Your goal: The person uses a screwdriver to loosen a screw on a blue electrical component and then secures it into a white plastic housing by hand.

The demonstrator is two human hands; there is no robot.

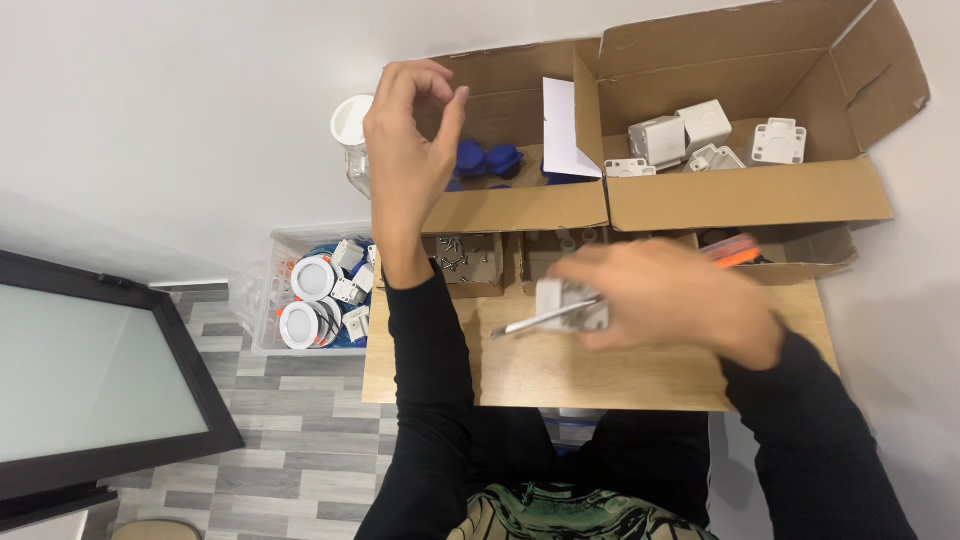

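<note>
My right hand (680, 300) grasps screwdriver (545, 318), tip against white plastic part (570, 303); my left hand (410, 140) raised, fingertips pinched, contents unclear.

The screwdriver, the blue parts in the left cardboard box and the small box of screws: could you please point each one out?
screwdriver (540, 319): head view, on its metal shaft.
blue parts (487, 159): head view, on the middle piece.
small box of screws (463, 255): head view, on the screws inside.
</note>
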